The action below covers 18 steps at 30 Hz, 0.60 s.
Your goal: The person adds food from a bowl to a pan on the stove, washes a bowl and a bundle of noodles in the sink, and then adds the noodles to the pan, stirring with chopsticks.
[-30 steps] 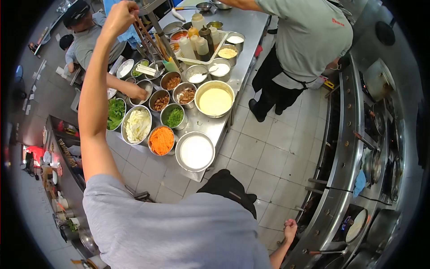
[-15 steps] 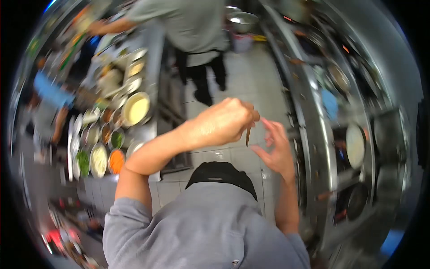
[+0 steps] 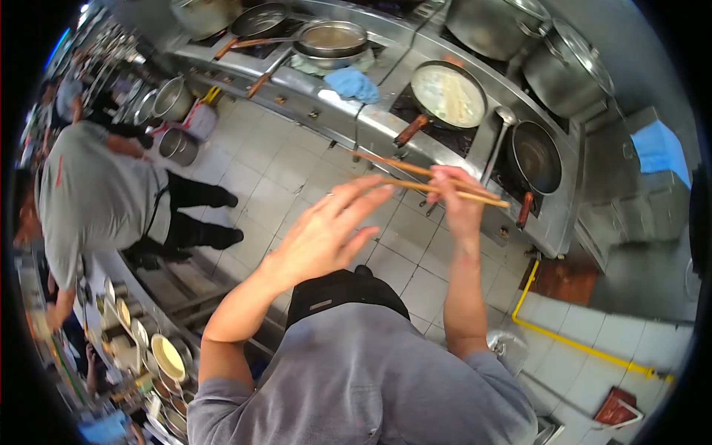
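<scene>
My right hand (image 3: 457,204) grips a pair of long wooden chopsticks (image 3: 406,185), which slant across in front of me. The two sticks are slightly apart on the left. Beside their left ends, my left hand (image 3: 315,233) is spread, fingers stretched toward them, holding nothing. Beyond the chopsticks, on the stove (image 3: 374,119), sits a frying pan (image 3: 475,122) with a wooden handle. In it lies a creamy white food (image 3: 437,89) with a pale strip across it.
An empty dark pan (image 3: 535,159) and a ladle (image 3: 506,117) are at the right of the stove. Large pots (image 3: 567,70) stand behind. A blue cloth (image 3: 351,85) lies on the stove edge. Left, a co-worker (image 3: 104,189) stands by a counter with a bowl of yellow food (image 3: 169,359).
My view has swung right, from the food counter and aisle to the stove. The thin brown stick was at my left hand; now my right hand holds the chopsticks and my left is open.
</scene>
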Motion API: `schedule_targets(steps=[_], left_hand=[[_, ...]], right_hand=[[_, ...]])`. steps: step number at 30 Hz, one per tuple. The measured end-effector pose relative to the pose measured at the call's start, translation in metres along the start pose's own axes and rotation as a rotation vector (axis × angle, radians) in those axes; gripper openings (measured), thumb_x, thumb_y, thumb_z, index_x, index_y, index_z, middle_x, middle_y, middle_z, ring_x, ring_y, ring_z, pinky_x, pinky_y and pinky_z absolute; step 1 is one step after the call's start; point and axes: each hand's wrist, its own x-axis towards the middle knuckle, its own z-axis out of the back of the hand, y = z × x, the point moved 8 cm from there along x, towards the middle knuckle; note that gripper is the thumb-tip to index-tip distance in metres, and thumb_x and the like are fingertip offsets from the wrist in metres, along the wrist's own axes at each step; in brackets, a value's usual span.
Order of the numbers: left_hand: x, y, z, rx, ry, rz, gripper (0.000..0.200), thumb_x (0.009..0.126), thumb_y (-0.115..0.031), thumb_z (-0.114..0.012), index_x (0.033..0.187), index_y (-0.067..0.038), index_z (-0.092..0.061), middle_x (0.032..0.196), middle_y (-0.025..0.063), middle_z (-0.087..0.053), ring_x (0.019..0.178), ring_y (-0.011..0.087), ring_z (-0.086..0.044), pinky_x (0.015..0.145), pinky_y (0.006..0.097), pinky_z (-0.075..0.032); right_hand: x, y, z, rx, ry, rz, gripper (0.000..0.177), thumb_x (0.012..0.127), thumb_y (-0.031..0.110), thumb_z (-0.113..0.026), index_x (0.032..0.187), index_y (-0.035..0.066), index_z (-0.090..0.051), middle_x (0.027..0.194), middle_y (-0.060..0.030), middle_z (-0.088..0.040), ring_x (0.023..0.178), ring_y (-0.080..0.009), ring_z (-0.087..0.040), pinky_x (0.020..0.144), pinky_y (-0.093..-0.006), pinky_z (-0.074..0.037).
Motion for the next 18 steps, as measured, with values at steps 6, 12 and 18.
schedule_targets(steps=[6, 12, 18], left_hand=[[-0.049, 0.157, -0.042, -0.079, 0.177, 0.262, 0.032, 0.081, -0.011, -0.069, 0.111, -0.003, -0.061, 0.109, 0.0157, -0.062, 0.103, 0.0354, -0.059, 0.086, 0.0413, -0.049], [-0.13, 0.326, -0.078, -0.009, 0.341, 0.488, 0.026, 0.081, -0.012, -0.068, 0.105, -0.002, -0.062, 0.1, 0.0186, -0.064, 0.094, 0.0372, -0.061, 0.08, 0.0433, -0.05], [-0.168, 0.418, -0.1, 0.004, 0.602, 0.528, 0.03, 0.079, -0.015, -0.07, 0.105, -0.001, -0.063, 0.099, 0.0203, -0.066, 0.089, 0.0358, -0.064, 0.078, 0.0429, -0.051]], right_hand=[[0.026, -0.014, 0.083, 0.243, -0.431, 0.045, 0.018, 0.09, 0.011, -0.064, 0.101, -0.004, -0.063, 0.081, -0.0096, -0.063, 0.061, -0.0135, -0.062, 0.055, -0.0246, -0.053], [0.038, -0.007, 0.092, 0.067, -0.63, 0.07, 0.017, 0.09, 0.01, -0.064, 0.101, -0.003, -0.063, 0.082, -0.0095, -0.063, 0.065, -0.0127, -0.061, 0.058, -0.0244, -0.053], [0.076, 0.004, 0.087, -0.281, -0.743, 0.112, 0.021, 0.089, 0.014, -0.066, 0.101, -0.003, -0.065, 0.081, -0.0084, -0.066, 0.067, -0.0112, -0.062, 0.062, -0.0231, -0.052]])
